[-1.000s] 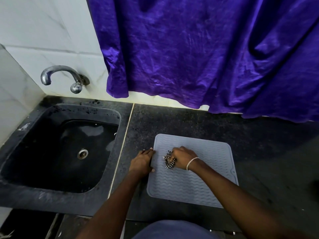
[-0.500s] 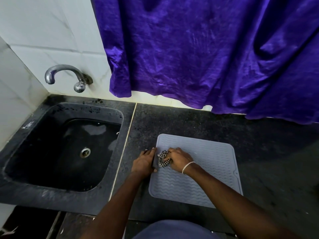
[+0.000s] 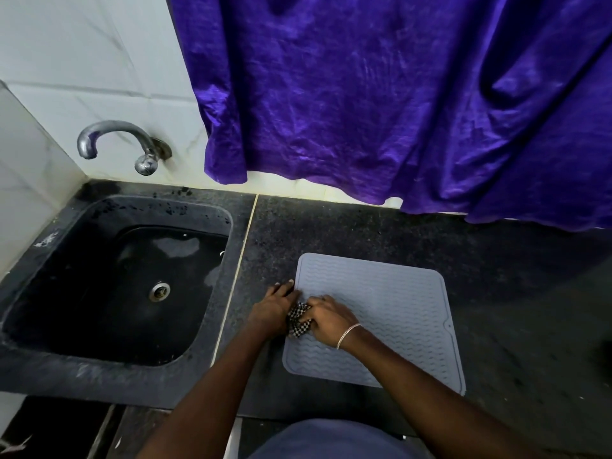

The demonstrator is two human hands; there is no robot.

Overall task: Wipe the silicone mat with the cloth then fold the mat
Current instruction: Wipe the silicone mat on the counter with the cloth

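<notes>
— Purple curtain (image 3: 381, 101) is the biggest thing, hanging over the back edge of the dark stone counter (image 3: 381, 233). Where does everything sit against the mat?

— Grey silicone mat (image 3: 390, 309) lies flat and unfolded on the counter, below the curtain's hem. Left of the mat, past a pale seam in the stone, is the black sink (image 3: 112, 286), and the metal tap (image 3: 126, 144) juts from the white tiled wall (image 3: 82, 61) above the sink, well up and left of the mat.

— And the hands?

— Left hand (image 3: 271, 308) rests at the mat's left edge, fingers spread flat, its fingertips on the mat's rim; it holds nothing that I can see. Right hand (image 3: 328, 318) lies on the mat's left part, fingers curled tight around the checked black-and-white cloth (image 3: 298, 321), pressing it onto the mat. The two hands touch around the cloth.

— Anything smaller?

— Silver bracelet (image 3: 347, 334) on the right wrist, over the mat.
</notes>
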